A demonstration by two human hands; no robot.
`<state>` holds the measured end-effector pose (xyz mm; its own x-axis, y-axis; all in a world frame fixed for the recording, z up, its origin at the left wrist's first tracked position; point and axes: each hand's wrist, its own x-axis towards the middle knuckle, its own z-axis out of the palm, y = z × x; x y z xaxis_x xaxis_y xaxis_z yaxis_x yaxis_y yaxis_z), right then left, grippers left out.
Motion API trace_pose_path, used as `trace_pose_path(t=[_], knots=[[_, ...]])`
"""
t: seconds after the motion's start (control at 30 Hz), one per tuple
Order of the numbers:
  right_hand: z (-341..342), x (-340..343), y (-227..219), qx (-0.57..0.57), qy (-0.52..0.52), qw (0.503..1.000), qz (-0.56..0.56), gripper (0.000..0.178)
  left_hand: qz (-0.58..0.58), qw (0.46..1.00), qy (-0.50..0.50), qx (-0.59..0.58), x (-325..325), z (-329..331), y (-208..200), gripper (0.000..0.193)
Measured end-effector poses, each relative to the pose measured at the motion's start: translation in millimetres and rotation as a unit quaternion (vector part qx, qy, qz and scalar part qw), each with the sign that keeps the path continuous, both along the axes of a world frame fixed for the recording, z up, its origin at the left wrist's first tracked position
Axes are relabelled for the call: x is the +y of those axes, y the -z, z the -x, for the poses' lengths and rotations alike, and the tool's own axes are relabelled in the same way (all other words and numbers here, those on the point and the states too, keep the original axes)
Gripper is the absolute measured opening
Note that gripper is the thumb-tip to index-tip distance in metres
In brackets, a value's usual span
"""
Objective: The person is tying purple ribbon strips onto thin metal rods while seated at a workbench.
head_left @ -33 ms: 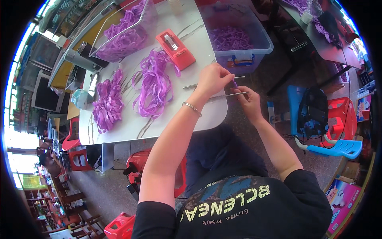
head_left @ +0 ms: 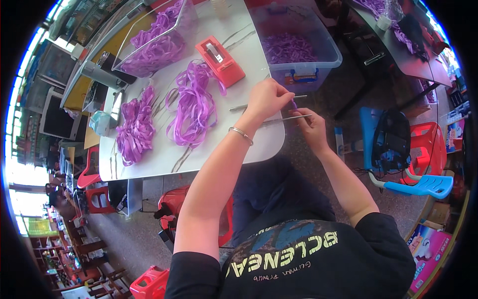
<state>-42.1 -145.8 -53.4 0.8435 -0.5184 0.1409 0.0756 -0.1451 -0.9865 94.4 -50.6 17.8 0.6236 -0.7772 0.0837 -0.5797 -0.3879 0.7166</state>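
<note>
The left hand (head_left: 268,98) covers most of the tiny purple piece (head_left: 294,104), so its shape is too small to tell. The far end of the clear tub (head_left: 318,60) is cut off by the top edge. Part of one thin metal rod (head_left: 249,106) hides behind the left hand. The right hand (head_left: 312,128) hides the near end of the other rod (head_left: 289,119).

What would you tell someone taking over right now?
Left hand: pinching a small purple ribbon piece at the white table edge.
Right hand: holding a thin metal rod; a second rod lies under the left hand.
Loose purple ribbon piles and a red dispenser sit on the table; ribbon fills the clear bin.
Done: cannot tell. Left: the piles look unworked.
</note>
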Motion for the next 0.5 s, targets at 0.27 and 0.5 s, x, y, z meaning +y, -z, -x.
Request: trace_pose_path(t=[0.27,0.5], knots=[[0.3,6.2,0.8,0.011,0.020,0.999,-0.036,0.016,-0.059,0.998,-0.014,-0.028,-7.3,-1.3,0.4,0.017],[45.8,24.5,-7.4,0.026,-0.018,0.999,-0.042,0.014,-0.095,0.995,-0.013,-0.025,-9.1,-1.1,-0.6,0.018]])
